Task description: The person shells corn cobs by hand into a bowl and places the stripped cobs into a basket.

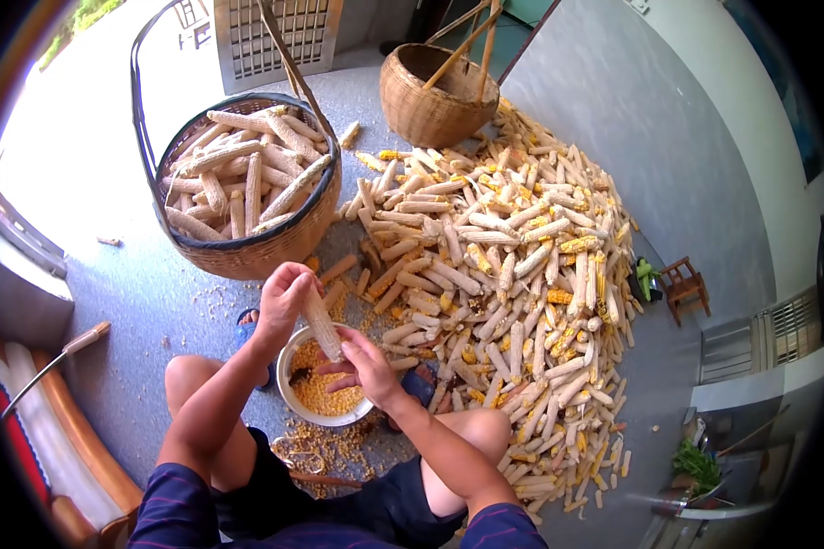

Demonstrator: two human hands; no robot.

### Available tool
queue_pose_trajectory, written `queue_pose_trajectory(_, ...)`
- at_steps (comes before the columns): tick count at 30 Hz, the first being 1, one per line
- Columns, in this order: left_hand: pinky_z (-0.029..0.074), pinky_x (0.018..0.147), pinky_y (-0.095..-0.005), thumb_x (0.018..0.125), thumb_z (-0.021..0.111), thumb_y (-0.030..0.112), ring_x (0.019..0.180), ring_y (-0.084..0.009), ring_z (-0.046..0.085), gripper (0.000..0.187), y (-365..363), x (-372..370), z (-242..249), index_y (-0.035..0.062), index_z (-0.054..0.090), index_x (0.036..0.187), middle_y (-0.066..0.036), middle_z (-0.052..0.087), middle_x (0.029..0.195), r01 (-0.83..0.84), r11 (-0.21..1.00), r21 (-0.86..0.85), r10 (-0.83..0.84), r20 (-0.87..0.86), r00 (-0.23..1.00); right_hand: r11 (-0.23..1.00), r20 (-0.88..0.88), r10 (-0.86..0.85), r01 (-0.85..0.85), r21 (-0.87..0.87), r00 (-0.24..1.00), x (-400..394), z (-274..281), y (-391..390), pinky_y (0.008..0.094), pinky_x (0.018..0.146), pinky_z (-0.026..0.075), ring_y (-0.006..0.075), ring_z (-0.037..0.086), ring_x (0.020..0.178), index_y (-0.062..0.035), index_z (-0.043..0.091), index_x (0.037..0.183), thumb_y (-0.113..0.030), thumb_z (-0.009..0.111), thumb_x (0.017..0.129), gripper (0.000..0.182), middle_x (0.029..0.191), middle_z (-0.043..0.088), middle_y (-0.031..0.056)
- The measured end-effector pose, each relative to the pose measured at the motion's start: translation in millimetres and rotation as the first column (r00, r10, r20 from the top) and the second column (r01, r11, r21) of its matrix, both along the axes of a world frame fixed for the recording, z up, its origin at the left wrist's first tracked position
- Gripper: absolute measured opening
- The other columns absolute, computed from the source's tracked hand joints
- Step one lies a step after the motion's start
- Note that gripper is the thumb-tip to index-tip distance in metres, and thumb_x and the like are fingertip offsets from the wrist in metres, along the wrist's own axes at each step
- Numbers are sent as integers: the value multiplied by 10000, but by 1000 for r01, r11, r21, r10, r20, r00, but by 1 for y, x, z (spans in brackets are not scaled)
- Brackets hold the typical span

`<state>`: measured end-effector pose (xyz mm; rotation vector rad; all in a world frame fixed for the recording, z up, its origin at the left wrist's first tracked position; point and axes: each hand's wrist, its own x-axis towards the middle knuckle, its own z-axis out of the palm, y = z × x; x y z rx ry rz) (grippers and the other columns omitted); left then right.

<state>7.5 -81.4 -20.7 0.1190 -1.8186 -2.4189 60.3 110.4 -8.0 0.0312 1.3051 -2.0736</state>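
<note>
From far I see: left hand (287, 295), fingers closed around upper end of corn cob (321, 328), tilted, lower end above white bowl (285, 384) with yellow kernels (325, 395). Right hand (372, 368) at lower end, fingers partly spread; whether they grip, I cannot tell. Cob pile (513, 274) lies beside bowl.

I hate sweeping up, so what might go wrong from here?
If the cob slips from the left hand and right hand, it might hit the bowl below and scatter kernels. Loose kernels on the floor could roll underfoot. Cobs heaped up to the rim of the basket might tumble out if bumped.
</note>
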Motion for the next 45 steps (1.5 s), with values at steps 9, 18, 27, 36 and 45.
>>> queue_pose_trajectory(9,472,917,-414,987,470,421,981,-264,598,434,13,12,6,14,554,1111,-156,609,1079,99,799,593,-232,152,961,907,-741,17,301,294,672,2,-33,-12,212,614,508,94,615,729,-17,455,1328,-151,657,902,490,947,634,106)
queue_pose_trajectory(18,427,642,-349,1005,402,444,506,-183,414,521,15,14,18,103,417,612,-47,394,570,72,660,748,-316,189,929,893,149,442,-417,-169,885,11,-5,-8,214,365,338,50,415,396,-76,511,787,-253,606,947,257,547,452,-45)
queue_pose_trajectory(27,406,606,-355,1007,388,419,506,-180,392,512,3,2,10,96,437,613,-51,400,550,-68,629,775,-184,233,955,949,-455,298,-210,234,839,18,-21,-14,269,811,477,118,617,860,-24,592,1034,-191,667,900,227,913,657,53)
queue_pose_trajectory(36,519,772,-397,986,510,336,849,-220,612,287,24,21,6,71,481,1093,-109,587,902,107,969,224,-184,360,914,949,-329,24,82,303,944,7,-28,-7,213,522,404,34,481,612,-20,536,1181,-235,596,954,318,773,526,-36)
queue_pose_trajectory(45,503,887,-439,1010,418,410,963,-308,588,449,-51,-41,21,1,421,1196,-192,563,1058,-345,731,589,226,268,937,921,-193,301,-233,311,934,12,-44,-12,236,585,459,71,561,657,10,534,1193,-164,613,933,322,737,597,14)
